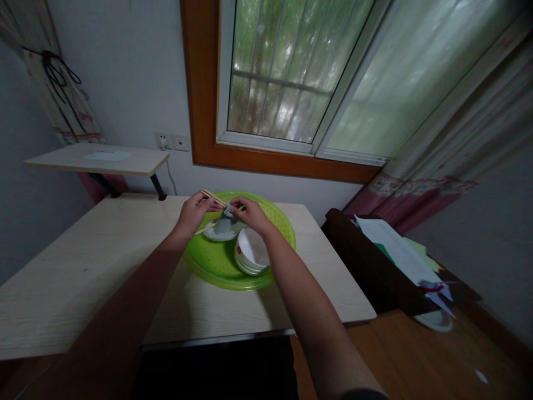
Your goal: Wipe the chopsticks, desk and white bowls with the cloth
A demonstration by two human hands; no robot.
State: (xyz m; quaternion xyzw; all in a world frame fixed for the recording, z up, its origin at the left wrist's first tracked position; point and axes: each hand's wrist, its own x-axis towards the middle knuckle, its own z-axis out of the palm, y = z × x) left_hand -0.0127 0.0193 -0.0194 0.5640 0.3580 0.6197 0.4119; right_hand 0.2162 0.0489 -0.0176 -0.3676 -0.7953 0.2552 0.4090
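Observation:
My left hand [194,214] is closed around light wooden chopsticks [213,197], held slanting above a green tray [220,279]. At their right end, my right hand [250,213] pinches a grey-blue cloth [225,221], which hangs down from the fingers. Below the cloth lies a small white dish [219,235], with another wooden chopstick [204,228] resting across its left rim. White bowls [253,247], stacked one in another, stand on the tray beside my right forearm. The fingertips partly hide where cloth and chopsticks meet.
The tray stands on a pale wooden table [112,250]. A raised shelf [100,158] with a sheet of paper is at the back left, near wall sockets [170,141]. Right of the table, a dark brown piece of furniture [375,272] bears papers. A window [287,72] lies behind.

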